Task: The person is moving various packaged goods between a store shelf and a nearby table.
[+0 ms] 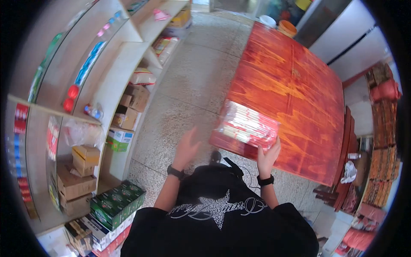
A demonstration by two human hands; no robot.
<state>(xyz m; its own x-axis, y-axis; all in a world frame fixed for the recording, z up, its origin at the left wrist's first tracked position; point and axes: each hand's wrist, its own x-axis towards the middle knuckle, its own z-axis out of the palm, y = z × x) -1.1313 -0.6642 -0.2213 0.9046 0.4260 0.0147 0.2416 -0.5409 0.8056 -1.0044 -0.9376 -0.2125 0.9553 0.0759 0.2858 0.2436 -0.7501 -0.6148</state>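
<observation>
A shiny clear-plastic pack [247,124] of slim white-and-red items in rows lies at the near left corner of the red-brown table [291,98]. My right hand [269,155] grips the pack's near right corner, thumb on the near side and fingers around the edge. What the slim items are, I cannot make out. Left of the table, over the floor, my left hand [187,147] is raised and somewhat blurred; its fingers look stretched out, with nothing in them.
Wooden shelves [115,64] with packets and cardboard boxes [77,180] run along the left. Green cartons [117,203] stand low at the near left. An orange bucket [287,28] is beyond the table's far edge. Stacked bundles [382,162] line the right side.
</observation>
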